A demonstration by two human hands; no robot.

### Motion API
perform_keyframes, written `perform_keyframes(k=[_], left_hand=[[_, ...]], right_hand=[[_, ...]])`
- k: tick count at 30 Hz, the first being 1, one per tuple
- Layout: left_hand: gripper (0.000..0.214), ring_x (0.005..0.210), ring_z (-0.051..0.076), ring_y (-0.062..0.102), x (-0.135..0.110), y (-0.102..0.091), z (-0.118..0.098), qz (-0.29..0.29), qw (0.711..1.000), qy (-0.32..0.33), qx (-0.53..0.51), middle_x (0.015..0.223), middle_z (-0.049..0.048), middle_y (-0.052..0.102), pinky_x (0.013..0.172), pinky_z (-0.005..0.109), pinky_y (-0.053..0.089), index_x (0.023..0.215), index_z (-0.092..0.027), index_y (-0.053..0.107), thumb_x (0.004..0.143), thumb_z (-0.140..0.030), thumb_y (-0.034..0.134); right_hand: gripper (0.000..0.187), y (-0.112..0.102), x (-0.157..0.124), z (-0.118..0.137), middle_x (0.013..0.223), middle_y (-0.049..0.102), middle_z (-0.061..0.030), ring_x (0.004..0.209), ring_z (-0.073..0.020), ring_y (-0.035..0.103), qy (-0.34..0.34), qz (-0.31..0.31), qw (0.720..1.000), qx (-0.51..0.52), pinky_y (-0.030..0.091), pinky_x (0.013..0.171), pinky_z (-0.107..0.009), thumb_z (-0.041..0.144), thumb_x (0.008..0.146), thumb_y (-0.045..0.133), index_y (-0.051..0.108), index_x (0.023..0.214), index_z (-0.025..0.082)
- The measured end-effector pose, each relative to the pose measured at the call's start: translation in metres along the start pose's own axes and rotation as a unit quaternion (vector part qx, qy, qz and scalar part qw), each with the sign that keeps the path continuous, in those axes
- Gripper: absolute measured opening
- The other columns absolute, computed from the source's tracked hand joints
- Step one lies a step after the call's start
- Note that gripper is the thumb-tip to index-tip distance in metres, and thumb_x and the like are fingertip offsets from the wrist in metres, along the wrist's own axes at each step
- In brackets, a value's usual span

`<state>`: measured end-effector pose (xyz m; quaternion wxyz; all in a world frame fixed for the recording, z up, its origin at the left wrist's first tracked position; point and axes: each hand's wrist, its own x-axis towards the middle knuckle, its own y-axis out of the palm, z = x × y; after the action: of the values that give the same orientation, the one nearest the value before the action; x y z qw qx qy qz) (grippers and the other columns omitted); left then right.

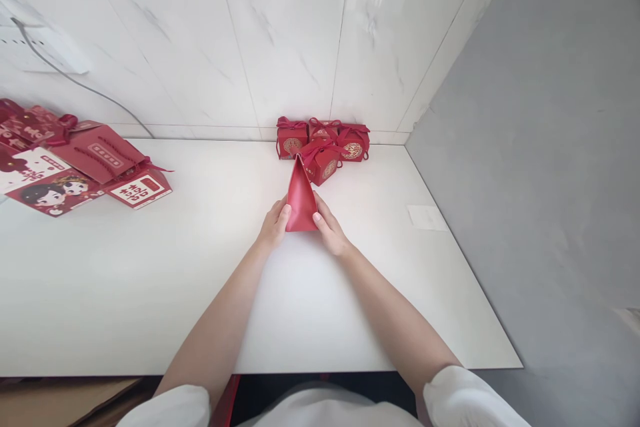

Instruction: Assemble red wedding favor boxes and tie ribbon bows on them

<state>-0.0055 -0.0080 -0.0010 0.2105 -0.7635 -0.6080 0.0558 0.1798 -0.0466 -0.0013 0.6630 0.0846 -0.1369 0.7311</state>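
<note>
Between my two hands is a red paper box, partly folded, its near side gaping in a tall triangle that narrows to a point at the top. My left hand grips its left side, thumb on the near edge. On the opposite side my right hand holds it the same way, fingers behind the panel. Just beyond stand several finished-looking red gift boxes with ribbon bows; the nearest gift box is partly covered by the paper box's tip.
Red gift bags and boxes with printed figures pile up at the left of the white table. A grey cable runs down the tiled wall from a socket strip. A pale paper slip lies near the right edge.
</note>
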Motion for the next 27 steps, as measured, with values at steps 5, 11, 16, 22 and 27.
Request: perform_keyframes(k=[5, 11, 16, 22, 27], left_hand=[[0.069, 0.112, 0.029, 0.061, 0.001, 0.003, 0.001, -0.005, 0.999, 0.053, -0.004, 0.117, 0.0120, 0.067, 0.096, 0.043, 0.048, 0.143, -0.022, 0.050, 0.094, -0.068, 0.032], [0.081, 0.098, 0.027, 0.063, 0.004, -0.004, 0.004, -0.123, 0.980, 0.153, -0.033, 0.099, 0.0097, 0.064, 0.096, 0.048, 0.046, 0.148, -0.019, 0.040, 0.090, -0.076, 0.029], [0.051, 0.109, 0.026, 0.063, 0.003, -0.004, -0.009, -0.129, 0.967, 0.178, -0.126, 0.131, 0.0141, 0.057, 0.096, 0.044, 0.050, 0.120, -0.022, 0.056, 0.088, -0.061, 0.056], [0.060, 0.105, 0.030, 0.067, -0.005, 0.003, -0.021, -0.025, 0.987, 0.061, -0.148, 0.122, 0.0175, 0.066, 0.083, 0.038, 0.057, 0.121, -0.015, 0.060, 0.077, -0.054, 0.073], [0.047, 0.087, 0.027, 0.071, -0.010, 0.007, -0.024, -0.069, 0.993, 0.023, -0.092, 0.096, 0.0106, 0.074, 0.075, 0.038, 0.058, 0.102, -0.014, 0.068, 0.072, -0.050, 0.076]], right_hand=[[0.063, 0.002, 0.001, 0.004, 0.152, 0.048, -0.0005, 0.146, -0.0268, 0.037, -0.001, -0.020, 0.999, 0.044, 0.029, 0.122, -0.049, 0.064, 0.091, 0.051, 0.049, 0.145, 0.032], [0.050, -0.003, 0.002, 0.006, 0.132, 0.065, -0.0080, 0.125, -0.0268, 0.059, -0.004, -0.175, 0.982, 0.068, 0.045, 0.107, -0.045, 0.055, 0.099, 0.037, 0.067, 0.123, 0.022], [0.049, -0.003, 0.000, 0.006, 0.112, 0.072, -0.0074, 0.101, -0.0223, 0.067, 0.009, -0.235, 0.971, 0.038, 0.050, 0.095, -0.039, 0.053, 0.101, 0.033, 0.069, 0.107, 0.021], [0.045, -0.002, 0.000, 0.003, 0.105, 0.072, -0.0083, 0.094, -0.0221, 0.067, 0.040, -0.189, 0.981, -0.015, 0.054, 0.086, -0.038, 0.054, 0.099, 0.036, 0.064, 0.104, 0.020], [0.035, -0.019, -0.011, 0.029, 0.130, 0.060, -0.0109, 0.098, -0.0219, 0.068, -0.166, -0.216, 0.956, -0.110, 0.054, 0.091, -0.043, 0.038, 0.100, 0.043, 0.049, 0.132, 0.027]])
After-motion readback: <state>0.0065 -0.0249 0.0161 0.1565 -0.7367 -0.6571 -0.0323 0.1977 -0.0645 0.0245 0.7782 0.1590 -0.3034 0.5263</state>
